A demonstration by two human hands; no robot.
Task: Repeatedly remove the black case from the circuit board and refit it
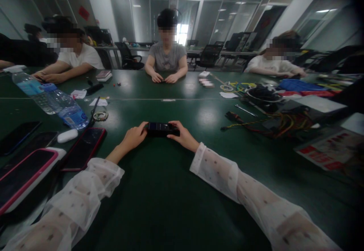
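Both my hands grip a small black device [159, 129], whose dark face carries faint lit marks; its exact kind is hard to make out. My left hand [133, 136] has its fingers closed on the left end. At the right end, my right hand [184, 135] holds it with the thumb along the near side and the fingers over the far side. The device is level, at or just above the green table [159, 190]. Whether it touches the tabletop, I cannot tell.
At left are phones, including a red-edged phone [84, 148], a white case [67, 135] and water bottles [66, 107]. At right lie a wrench [246, 110], bundled wires [292, 123] and a metal box [320, 105]. A person [167, 54] sits opposite, others to either side.
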